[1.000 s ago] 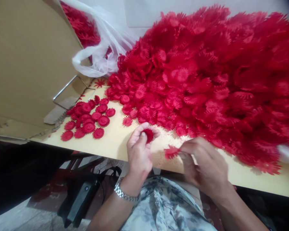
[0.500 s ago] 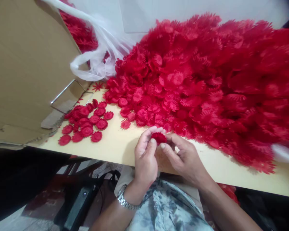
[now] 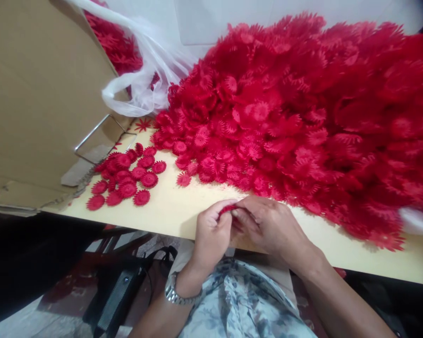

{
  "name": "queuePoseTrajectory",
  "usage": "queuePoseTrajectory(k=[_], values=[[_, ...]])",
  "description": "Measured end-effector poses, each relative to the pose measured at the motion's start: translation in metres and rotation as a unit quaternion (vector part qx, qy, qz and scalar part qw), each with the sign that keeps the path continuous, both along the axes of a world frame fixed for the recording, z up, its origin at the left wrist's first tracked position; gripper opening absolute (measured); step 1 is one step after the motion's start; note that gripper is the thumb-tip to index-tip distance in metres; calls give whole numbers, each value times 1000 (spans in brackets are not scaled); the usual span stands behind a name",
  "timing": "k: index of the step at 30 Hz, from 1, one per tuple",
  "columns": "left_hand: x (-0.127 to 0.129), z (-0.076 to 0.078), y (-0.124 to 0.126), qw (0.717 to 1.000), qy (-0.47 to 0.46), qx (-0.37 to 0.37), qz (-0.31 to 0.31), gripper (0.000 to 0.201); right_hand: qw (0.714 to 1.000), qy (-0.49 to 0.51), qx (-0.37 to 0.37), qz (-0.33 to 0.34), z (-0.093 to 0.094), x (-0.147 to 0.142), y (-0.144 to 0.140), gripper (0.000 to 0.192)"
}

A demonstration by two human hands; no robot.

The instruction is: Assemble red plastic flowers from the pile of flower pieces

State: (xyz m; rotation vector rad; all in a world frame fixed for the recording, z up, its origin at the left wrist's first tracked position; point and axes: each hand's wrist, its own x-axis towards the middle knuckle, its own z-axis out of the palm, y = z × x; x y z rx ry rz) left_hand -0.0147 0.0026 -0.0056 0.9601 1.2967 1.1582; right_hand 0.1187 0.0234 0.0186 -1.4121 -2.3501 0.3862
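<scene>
Presently we find both hands together at the near edge of the worktop [image 3: 169,206], pinched on one small red flower piece [image 3: 228,209]. Our left hand [image 3: 211,234] grips it from the left with thumb and fingers; our right hand [image 3: 271,225] closes on it from the right, fingertips meeting over it — most of the piece is hidden between them. A metal watch [image 3: 172,293] sits on the left wrist.

Behind the hands, a large heap of red flower pieces [image 3: 303,117] covers the far and right parts of the worktop. Toward the left edge lies a small separate cluster of flat red pieces [image 3: 127,176], well apart from the hands. A cardboard box [image 3: 38,94] overhangs the left end, and a clear plastic bag [image 3: 141,89] with more red pieces rests at the far left corner.
</scene>
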Motion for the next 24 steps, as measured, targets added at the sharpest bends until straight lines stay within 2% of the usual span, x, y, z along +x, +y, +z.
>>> queuePoseTrajectory(k=[3, 5, 8, 13, 20, 24], values=[[0, -2, 0, 992, -111, -60, 23, 18, 995, 85, 43, -38, -2, 4, -2, 20], [0, -2, 0, 988, -136, -67, 28, 13, 991, 119, 54, -29, -2, 6, -4, 18], [1, -2, -2, 987, -145, -61, 27, 13, 987, 154, 45, 0, -2, 7, -8, 14], [2, -2, -4, 990, -129, -61, -6, 18, 977, 212, 1, -29, -3, 4, -12, 11], [-1, -3, -5, 995, -90, -43, -32, 29, 966, 249, -75, -14, -4, 1, -12, 18], [2, 0, -5, 990, -130, -46, -40, 35, 963, 247, -104, -17, -7, 0, -7, 17]])
